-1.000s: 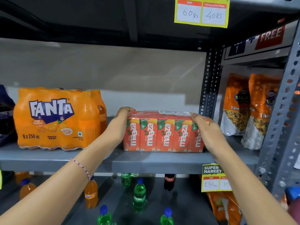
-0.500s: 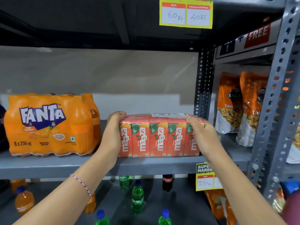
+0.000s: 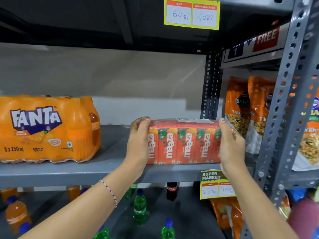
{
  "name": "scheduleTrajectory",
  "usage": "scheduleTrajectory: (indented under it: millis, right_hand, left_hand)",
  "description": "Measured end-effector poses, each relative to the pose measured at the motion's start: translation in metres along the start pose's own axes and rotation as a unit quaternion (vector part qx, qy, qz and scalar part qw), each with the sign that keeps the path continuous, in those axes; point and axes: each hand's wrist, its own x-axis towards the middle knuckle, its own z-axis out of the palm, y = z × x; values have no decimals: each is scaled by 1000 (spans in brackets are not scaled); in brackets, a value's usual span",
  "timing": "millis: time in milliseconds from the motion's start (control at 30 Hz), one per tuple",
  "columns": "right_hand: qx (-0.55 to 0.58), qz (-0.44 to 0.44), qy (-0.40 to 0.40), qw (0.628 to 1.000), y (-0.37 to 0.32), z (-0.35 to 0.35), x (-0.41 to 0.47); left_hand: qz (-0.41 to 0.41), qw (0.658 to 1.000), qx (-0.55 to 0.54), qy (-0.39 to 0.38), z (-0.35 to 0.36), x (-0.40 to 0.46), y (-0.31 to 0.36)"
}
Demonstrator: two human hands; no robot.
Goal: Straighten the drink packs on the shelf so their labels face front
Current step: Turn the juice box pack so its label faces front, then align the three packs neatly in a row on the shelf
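Nearest, two bare forearms reach up toward the shelf, the left one with a thin bead bracelet at the wrist. The left hand and right hand each press an end of the juice pack, the grip of both clamped on it, fingertips hooked over its top edge. The pack sits at the front lip of the grey metal shelf, near the right upright, its row of red cartons already showing their labels forward.

To finish well, I would judge it best to keep both palms flat on the ends and slide rather than lift (the plastic wrap looks slick and could slip), squaring the long face parallel to the shelf edge.

The pack is a boxy brick in glossy shrink film with a white sticker on top. Well apart to the left stands the orange soda pack, bulgy and crinkled round its bottles, label frontward. Beyond, a pale wall.
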Motion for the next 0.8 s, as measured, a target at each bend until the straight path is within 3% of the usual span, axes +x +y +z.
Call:
scheduleTrajectory:
  millis: [300, 500, 600, 700, 800]
  right_hand:
    - [-50, -50, 83, 994, 3, 2, -7]
    - [-113, -66, 92, 987, 0, 6, -19]
    - [-165, -212, 120, 956, -3, 9, -33]
    - [-210, -399, 149, 880, 1, 28, -52]
    - [-139, -478, 53, 866, 0, 79, -100]
  left_hand:
    - [35, 999, 6, -24, -3, 4, -6]
    - [26, 998, 41, -38, -8, 0, -5]
    - [133, 983, 124, -30, -28, -14, -4]
    - [307, 934, 182, 12, -74, -23, 10]
    - [416, 867, 239, 131, -153, -13, 31]
